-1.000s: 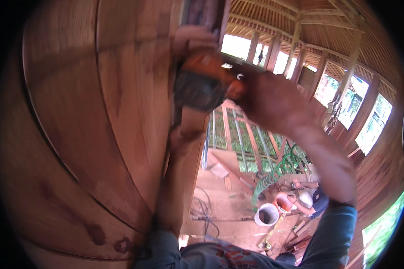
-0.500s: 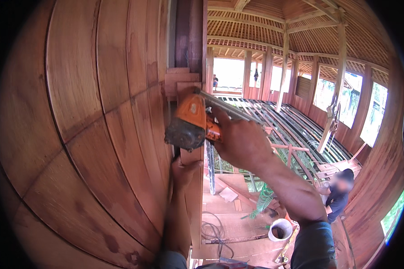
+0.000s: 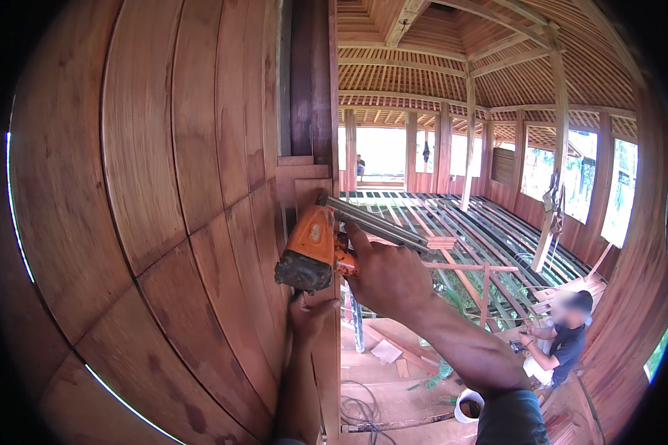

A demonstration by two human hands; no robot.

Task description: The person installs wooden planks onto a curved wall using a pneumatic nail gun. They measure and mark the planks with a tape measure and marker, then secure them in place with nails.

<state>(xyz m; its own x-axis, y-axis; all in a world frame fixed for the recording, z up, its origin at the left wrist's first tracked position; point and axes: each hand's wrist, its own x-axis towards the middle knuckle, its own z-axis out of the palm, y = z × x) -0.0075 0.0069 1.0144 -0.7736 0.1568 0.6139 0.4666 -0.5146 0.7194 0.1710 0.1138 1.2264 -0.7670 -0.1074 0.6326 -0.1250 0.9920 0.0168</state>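
My right hand (image 3: 390, 278) is wrapped round the handle of an orange and black nail gun (image 3: 312, 236). Its nose is against or very near the upper part of a narrow upright wooden board (image 3: 328, 348); the contact point is hard to see. A long grey magazine (image 3: 382, 222) slants off the gun above my knuckles. Just below the gun, my left hand (image 3: 309, 315) grips the same board, thumb across its face and the other fingers mostly hidden at its left edge.
A reddish plank wall (image 3: 193, 297) rises close on my left. At the lower right, a co-worker (image 3: 560, 341) holds something small. Below are a white bucket (image 3: 469, 406), a dark cable (image 3: 360, 404) and loose timber. Open floor joists (image 3: 453, 222) run beyond, with wooden posts (image 3: 467, 141).
The view has tilted upward, so the wall, the gun and my hands sit lower in the picture. Both hands keep their holds. The co-worker's hands now show more plainly.
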